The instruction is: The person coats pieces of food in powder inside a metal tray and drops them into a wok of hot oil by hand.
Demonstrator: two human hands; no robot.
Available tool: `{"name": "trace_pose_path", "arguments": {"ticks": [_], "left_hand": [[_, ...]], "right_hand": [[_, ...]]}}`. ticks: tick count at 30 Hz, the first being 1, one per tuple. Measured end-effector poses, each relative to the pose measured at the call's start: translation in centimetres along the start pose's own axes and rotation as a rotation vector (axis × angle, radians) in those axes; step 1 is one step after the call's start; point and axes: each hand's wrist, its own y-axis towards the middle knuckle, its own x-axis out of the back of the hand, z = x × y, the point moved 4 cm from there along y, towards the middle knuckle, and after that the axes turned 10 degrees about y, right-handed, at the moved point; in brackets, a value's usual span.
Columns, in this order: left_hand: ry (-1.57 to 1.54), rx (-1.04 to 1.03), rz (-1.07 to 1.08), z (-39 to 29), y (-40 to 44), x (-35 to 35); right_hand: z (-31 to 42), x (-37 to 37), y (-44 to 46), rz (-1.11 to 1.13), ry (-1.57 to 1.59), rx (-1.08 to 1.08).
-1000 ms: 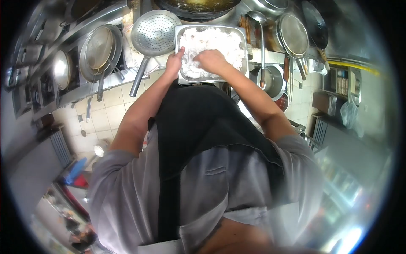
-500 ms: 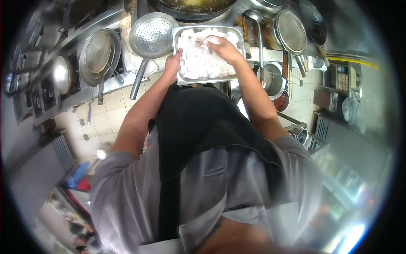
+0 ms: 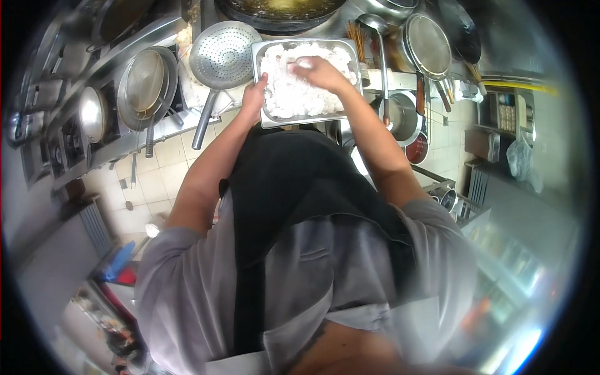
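Observation:
A rectangular metal tray point(image 3: 300, 121) is heaped with white, flour-coated pieces point(image 3: 290, 97). My left hand point(image 3: 254, 97) grips the tray's left side, with the thumb up along the rim. Over the middle of the heap, my right hand point(image 3: 322, 74) has its fingers curled round a small white-coated piece point(image 3: 304, 63). Its fingertips are low against the white pieces and partly lost in the glare, so the piece's exact kind does not show.
Beyond the tray sits a large wok point(image 3: 281, 25) of bubbling oil. A perforated skimmer point(image 3: 225, 55) lies to the left, near mesh strainers point(image 3: 145, 81). On the right are a ladle point(image 3: 382, 69), wooden skewers point(image 3: 356, 40), another strainer point(image 3: 428, 47) and a pot point(image 3: 406, 119).
My right hand has shifted slightly left and its fingers have turned within the tray. My left hand keeps its hold on the tray.

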Motion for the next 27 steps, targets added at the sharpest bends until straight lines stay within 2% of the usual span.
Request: {"name": "trace_pose_path", "arguments": {"ticks": [2, 3, 4, 7, 11, 13, 14, 16, 17, 18, 21, 25, 27], "left_hand": [[0.008, 0.002, -0.018, 0.1, 0.2, 0.1], [0.019, 0.004, -0.032, 0.2, 0.3, 0.2], [0.018, 0.004, -0.033, 0.3, 0.4, 0.2], [0.035, -0.005, -0.045, 0.4, 0.7, 0.4], [0.025, -0.016, -0.050, -0.1, 0.3, 0.2], [0.007, 0.011, -0.039, 0.1, 0.1, 0.3], [0.016, 0.015, -0.023, 0.2, 0.2, 0.3], [0.026, 0.016, -0.003, 0.1, 0.3, 0.2], [0.024, 0.013, 0.001, 0.0, 0.3, 0.1], [0.022, 0.011, 0.005, -0.2, 0.1, -0.1], [0.039, 0.031, -0.007, -0.7, -0.4, -0.3], [0.067, 0.014, -0.013, -1.1, -0.9, -0.5], [0.095, 0.028, -0.023, -1.2, -1.0, -0.5]], "right_hand": [[-0.5, -2.0, 0.0, 0.013, -0.501, 0.314], [0.1, -3.3, -0.7, 0.130, -0.670, 0.319], [-0.5, -4.4, -1.3, 0.147, -0.811, 0.301], [-2.1, -7.0, -2.0, 0.345, -1.098, 0.355], [-3.1, -7.2, -1.2, 0.320, -1.133, 0.386], [-2.1, -5.2, -0.9, 0.160, -0.590, 0.546], [-1.8, -4.0, -0.6, 0.120, -0.447, 0.534], [-0.8, -2.3, -0.6, 0.207, -0.013, 0.096], [-1.0, -1.7, -0.2, 0.263, 0.170, 0.054], [-0.8, -1.0, -0.2, 0.257, 0.170, 0.058], [0.8, -0.2, -0.8, 0.313, 0.582, 0.014], [0.7, 0.5, 0.2, 0.269, 0.651, 0.014], [1.2, 0.7, 0.2, 0.330, 0.620, 0.024]]}}
